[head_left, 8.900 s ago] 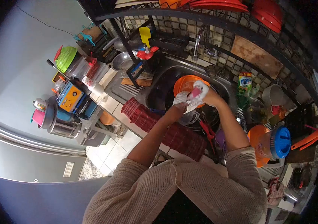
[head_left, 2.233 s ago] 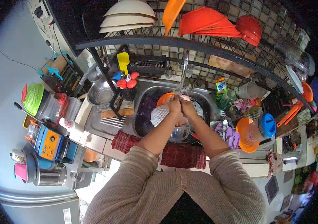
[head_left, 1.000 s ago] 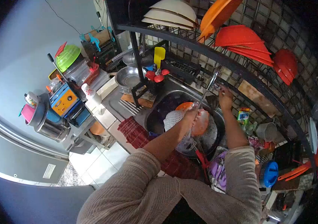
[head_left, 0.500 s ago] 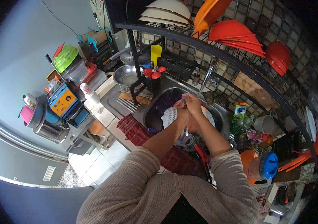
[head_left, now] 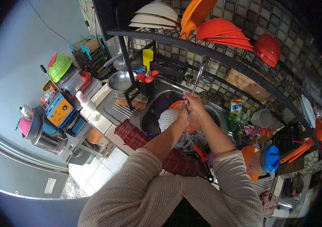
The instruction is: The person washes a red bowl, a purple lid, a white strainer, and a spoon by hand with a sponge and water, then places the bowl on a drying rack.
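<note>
Both hands meet over the sink basin (head_left: 143,120), just below the tap (head_left: 199,77). My left hand (head_left: 183,111) is closed, and a thin shiny metal piece (head_left: 186,132) shows below it. My right hand (head_left: 194,103) is closed too, its fingers against the left. What they grip between them I cannot make out. Left of the hands lies a white mesh-patterned piece (head_left: 168,119). An orange bowl (head_left: 177,103) sits in the basin behind it. Under my forearms are sudsy dishes (head_left: 195,140) and a red handle (head_left: 200,153).
A dark red cloth (head_left: 129,133) drapes over the counter's front edge. The black dish rack (head_left: 221,47) arches above, carrying red bowls (head_left: 223,34). A utensil holder (head_left: 143,87) stands left of the tap. At right are a green detergent pack (head_left: 235,113) and a blue-lidded container (head_left: 270,159).
The view has shifted slightly, so the surroundings sit further left. My hands have drawn slightly apart, still close together below the tap, and more of the orange bowl shows.
</note>
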Tool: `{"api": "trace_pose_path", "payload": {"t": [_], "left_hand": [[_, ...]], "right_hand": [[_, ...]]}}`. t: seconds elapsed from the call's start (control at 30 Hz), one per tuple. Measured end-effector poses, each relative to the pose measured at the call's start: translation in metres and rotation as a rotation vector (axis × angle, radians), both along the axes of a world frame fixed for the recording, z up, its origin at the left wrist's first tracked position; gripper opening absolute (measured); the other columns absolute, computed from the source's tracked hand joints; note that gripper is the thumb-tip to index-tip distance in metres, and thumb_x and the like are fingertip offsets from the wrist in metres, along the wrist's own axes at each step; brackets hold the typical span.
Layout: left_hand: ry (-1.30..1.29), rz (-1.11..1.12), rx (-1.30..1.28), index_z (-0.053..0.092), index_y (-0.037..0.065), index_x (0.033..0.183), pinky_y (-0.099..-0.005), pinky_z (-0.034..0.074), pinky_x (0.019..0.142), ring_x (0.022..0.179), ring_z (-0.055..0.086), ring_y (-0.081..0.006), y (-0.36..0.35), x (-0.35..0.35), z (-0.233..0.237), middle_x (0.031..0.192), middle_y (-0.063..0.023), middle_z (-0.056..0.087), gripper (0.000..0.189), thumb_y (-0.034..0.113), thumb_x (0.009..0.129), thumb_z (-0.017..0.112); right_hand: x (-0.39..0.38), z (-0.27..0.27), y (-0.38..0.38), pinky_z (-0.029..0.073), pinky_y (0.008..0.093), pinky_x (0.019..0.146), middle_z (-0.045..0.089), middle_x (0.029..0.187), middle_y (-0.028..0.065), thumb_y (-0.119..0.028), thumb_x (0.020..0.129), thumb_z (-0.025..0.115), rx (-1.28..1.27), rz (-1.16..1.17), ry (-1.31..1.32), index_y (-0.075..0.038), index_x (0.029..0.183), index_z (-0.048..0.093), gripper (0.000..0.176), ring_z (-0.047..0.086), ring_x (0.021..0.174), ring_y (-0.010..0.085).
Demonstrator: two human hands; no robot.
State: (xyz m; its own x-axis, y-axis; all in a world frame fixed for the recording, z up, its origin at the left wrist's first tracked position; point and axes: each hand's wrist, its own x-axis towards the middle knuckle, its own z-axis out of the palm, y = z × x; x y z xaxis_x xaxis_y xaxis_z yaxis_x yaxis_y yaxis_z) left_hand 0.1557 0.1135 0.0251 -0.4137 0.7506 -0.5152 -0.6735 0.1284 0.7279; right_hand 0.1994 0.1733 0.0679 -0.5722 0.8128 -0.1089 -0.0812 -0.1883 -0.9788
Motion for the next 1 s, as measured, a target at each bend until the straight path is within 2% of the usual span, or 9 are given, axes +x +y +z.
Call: {"api": "trace_pose_path", "payload": {"t": [0.13,0.23,0.3,0.43,0.53,0.63,0.67,0.8,1.0], "left_hand": [[0.030,-0.237,-0.069,0.050,0.026,0.081,-0.0212,0.023,0.038,0.045,0.035,-0.0085,0.007,-0.011,-0.024,0.060,0.0071,0.045,0.028,0.052,0.084,0.039],[-0.095,-0.164,0.008,0.051,0.023,0.081,-0.0246,0.031,0.039,0.050,0.044,-0.0096,0.006,-0.013,-0.016,0.063,0.0066,0.049,0.023,0.046,0.083,0.047],[-0.200,-0.117,0.287,0.053,0.019,0.085,-0.0298,0.041,0.044,0.056,0.051,-0.0117,0.032,-0.023,-0.063,0.071,0.0055,0.054,0.024,0.042,0.085,0.048],[-0.235,-0.351,0.344,0.055,0.015,0.092,-0.0319,0.048,0.056,0.067,0.057,-0.0140,0.031,-0.040,-0.071,0.080,0.0013,0.058,0.027,0.040,0.088,0.046],[-0.240,-0.203,0.168,0.055,0.011,0.097,-0.0321,0.049,0.061,0.074,0.058,-0.0177,0.009,-0.019,-0.010,0.086,-0.0067,0.059,0.028,0.036,0.089,0.045],[-0.204,-0.223,0.501,0.054,0.009,0.098,-0.0332,0.050,0.062,0.074,0.058,-0.0194,0.029,-0.030,-0.063,0.088,-0.0071,0.059,0.029,0.035,0.090,0.045],[-0.522,-0.253,0.568,0.054,0.009,0.097,-0.0347,0.049,0.064,0.074,0.058,-0.0200,0.039,-0.038,-0.091,0.088,-0.0065,0.058,0.027,0.033,0.090,0.045],[-0.326,-0.218,0.436,0.055,0.010,0.094,-0.0354,0.049,0.065,0.073,0.057,-0.0191,0.036,-0.030,-0.085,0.085,-0.0056,0.058,0.028,0.036,0.089,0.045],[-0.354,-0.163,0.419,0.055,0.012,0.091,-0.0351,0.048,0.065,0.072,0.057,-0.0181,0.052,-0.028,-0.087,0.084,-0.0046,0.058,0.034,0.043,0.088,0.043]], "right_hand": [[0.001,0.006,-0.004,0.026,0.0203,0.034,0.047,0.055,0.0004,-0.033,0.083,0.060,-0.211,-0.017,0.024,-0.003,0.074,0.056,0.031,0.031,0.035,0.0066],[-0.010,-0.015,0.005,0.024,0.0201,0.034,0.044,0.051,-0.0018,-0.039,0.082,0.059,-0.411,-0.117,0.223,-0.004,0.071,0.056,0.037,0.030,0.037,0.0061],[-0.011,-0.022,0.006,0.025,0.0206,0.033,0.043,0.052,-0.0008,-0.042,0.083,0.056,-0.242,-0.068,0.125,-0.005,0.071,0.055,0.039,0.034,0.038,0.0070],[-0.012,-0.017,-0.015,0.029,0.0238,0.038,0.047,0.053,-0.0014,-0.042,0.083,0.056,-0.069,-0.214,0.018,-0.007,0.063,0.054,0.041,0.040,0.045,0.0082],[-0.019,-0.040,-0.016,0.032,0.0265,0.045,0.048,0.053,0.0004,-0.039,0.084,0.056,0.007,-0.486,0.205,-0.005,0.061,0.054,0.041,0.039,0.045,0.0107],[-0.013,-0.049,-0.021,0.035,0.0260,0.046,0.049,0.053,0.0015,-0.036,0.086,0.054,0.009,-0.473,0.258,-0.003,0.061,0.055,0.041,0.043,0.047,0.0104],[-0.012,-0.050,-0.023,0.035,0.0260,0.046,0.049,0.053,0.0015,-0.036,0.086,0.054,0.006,-0.486,0.256,-0.003,0.061,0.055,0.041,0.043,0.047,0.0104],[-0.007,-0.065,-0.026,0.043,0.0238,0.056,0.058,0.061,0.0053,-0.016,0.081,0.058,0.411,-0.567,0.064,0.002,0.074,0.061,0.019,0.053,0.058,0.0112],[-0.003,-0.070,-0.023,0.044,0.0261,0.059,0.062,0.067,0.0081,-0.017,0.082,0.056,0.386,-0.558,0.109,0.001,0.079,0.063,0.020,0.056,0.064,0.0116]]}}
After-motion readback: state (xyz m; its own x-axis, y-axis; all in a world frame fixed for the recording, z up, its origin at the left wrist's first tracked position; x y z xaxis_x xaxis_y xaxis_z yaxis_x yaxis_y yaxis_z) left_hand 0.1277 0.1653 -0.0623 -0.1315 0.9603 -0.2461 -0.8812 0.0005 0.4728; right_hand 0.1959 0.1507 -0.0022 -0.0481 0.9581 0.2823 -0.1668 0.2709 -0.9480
